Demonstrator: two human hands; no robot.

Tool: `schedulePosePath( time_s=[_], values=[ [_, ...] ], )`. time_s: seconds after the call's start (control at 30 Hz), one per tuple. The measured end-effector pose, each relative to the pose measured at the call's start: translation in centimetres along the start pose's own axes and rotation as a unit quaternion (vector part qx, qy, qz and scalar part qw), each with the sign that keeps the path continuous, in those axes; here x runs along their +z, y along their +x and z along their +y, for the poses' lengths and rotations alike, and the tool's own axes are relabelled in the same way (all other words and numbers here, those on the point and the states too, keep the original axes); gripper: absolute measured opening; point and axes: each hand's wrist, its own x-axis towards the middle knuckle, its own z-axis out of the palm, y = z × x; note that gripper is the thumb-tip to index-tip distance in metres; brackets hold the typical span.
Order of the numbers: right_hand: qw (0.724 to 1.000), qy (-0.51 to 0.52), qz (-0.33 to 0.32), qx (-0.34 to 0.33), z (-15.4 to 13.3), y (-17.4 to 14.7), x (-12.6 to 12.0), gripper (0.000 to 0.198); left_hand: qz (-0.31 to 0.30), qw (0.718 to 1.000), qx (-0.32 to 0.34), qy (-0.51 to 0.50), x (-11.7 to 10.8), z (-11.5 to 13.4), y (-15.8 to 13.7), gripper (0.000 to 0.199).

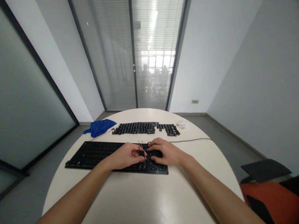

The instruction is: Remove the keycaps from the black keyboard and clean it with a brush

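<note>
A pale surface [144, 199] with a curved edge carries the black keyboard [93, 153], whose long axis runs left to right. Beyond the keyboard's far edge lie rows of loose keycaps [136, 128]; past its left half, a blue cloth [101, 127]. The right hand [167, 152], fingers parted, rests on the keyboard's right end. The left hand [125, 155] pinches a wire tool [141, 153] over the keyboard's right half, its length crossing the keyboard's; whether its near end grips a key, I cannot tell.

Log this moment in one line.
left hand: holds wire tool; right hand: at keyboard's right end; loose keycaps: beyond keyboard; blue cloth: left of keycaps
</note>
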Motion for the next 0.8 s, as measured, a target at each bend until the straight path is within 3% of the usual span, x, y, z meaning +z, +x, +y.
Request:
schedulePosePath(
  time_s=[0.13, 0.47, 0.8],
  values=[
    [1.000, 0.014, -0.014, 0.010, 0.4, -0.1, 0.5, 0.043, 0.001, 1.000, 0.010, 0.011, 0.3, 0.3, -0.2, 0.027],
    [0.998, 0.029, -0.025, 0.039, 0.4, -0.1, -0.2, 0.036, 0.002, 0.992, 0.058, 0.110, 1.3, 1.0, -0.6, 0.020],
    [0.997, 0.020, -0.033, 0.062, 0.6, -0.7, -1.1, 0.033, 0.025, 0.967, 0.128, 0.220, 2.9, 0.8, -0.3, 0.014]
  ],
)
